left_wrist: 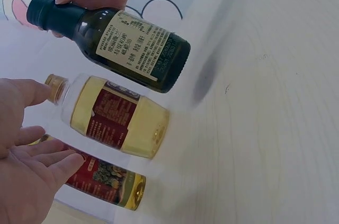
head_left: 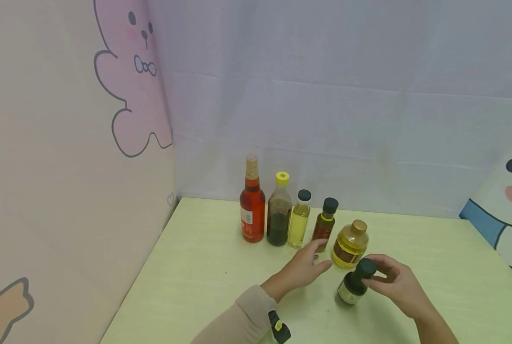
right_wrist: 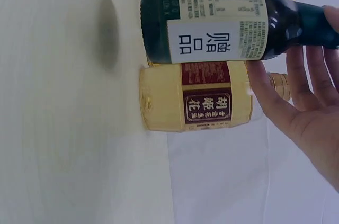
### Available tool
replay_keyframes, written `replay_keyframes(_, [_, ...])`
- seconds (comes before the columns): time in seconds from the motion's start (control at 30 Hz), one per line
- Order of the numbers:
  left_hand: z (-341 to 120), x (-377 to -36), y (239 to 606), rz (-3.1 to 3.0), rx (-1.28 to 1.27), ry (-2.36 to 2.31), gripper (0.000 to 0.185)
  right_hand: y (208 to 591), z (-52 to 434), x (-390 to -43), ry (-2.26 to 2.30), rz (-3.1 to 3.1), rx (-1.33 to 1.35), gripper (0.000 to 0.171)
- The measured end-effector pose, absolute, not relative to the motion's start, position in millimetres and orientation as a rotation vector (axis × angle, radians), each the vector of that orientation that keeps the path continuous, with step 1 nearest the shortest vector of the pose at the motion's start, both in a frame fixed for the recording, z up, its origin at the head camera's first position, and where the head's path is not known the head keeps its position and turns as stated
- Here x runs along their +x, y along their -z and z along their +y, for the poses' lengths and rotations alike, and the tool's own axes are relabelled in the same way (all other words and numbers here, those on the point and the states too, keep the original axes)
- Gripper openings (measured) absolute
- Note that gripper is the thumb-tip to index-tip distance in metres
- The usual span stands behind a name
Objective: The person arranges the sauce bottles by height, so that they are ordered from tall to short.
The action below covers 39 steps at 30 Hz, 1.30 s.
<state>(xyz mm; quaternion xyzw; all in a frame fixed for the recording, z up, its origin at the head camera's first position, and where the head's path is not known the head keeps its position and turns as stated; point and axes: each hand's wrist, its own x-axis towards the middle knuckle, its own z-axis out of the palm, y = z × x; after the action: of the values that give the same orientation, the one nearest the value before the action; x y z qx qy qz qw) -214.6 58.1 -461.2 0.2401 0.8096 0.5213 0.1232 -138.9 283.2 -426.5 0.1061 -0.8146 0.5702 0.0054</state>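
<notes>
My right hand point(head_left: 395, 282) pinches a small dark green glass bottle point(left_wrist: 132, 44) by its neck, just under the cap. In the right wrist view a cream label with a white sticker point(right_wrist: 204, 41) faces the camera. A shadow lies apart from the bottle's base, so it hangs slightly above the table. My left hand point(head_left: 300, 270) is held out with fingers extended, close to a dark-capped bottle with a red label point(head_left: 323, 227) and a squat yellow oil bottle point(head_left: 350, 243). Whether its fingers touch either one, I cannot tell.
Left of these stand a tall bottle of red liquid point(head_left: 253, 210), a yellow-capped bottle of dark liquid point(head_left: 279, 215) and a slim bottle of pale yellow oil point(head_left: 299, 222). They share a pale table point(head_left: 187, 267), bordered by a back curtain point(head_left: 324, 95) and a left-hand curtain point(head_left: 66, 167).
</notes>
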Motion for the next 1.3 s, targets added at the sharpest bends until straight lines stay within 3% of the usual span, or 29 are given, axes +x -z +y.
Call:
replay_keyframes(0.8, [58, -207, 464, 2.467, 0.721, -1.391, 0.055, 420, 306, -150, -1.575, -2.61, 0.085, 0.047])
replay_keyframes(1.3, [53, -203, 472, 2.708, 0.942, -1.101, 0.058, 425, 322, -165, -1.482, -2.557, -0.136, 0.056])
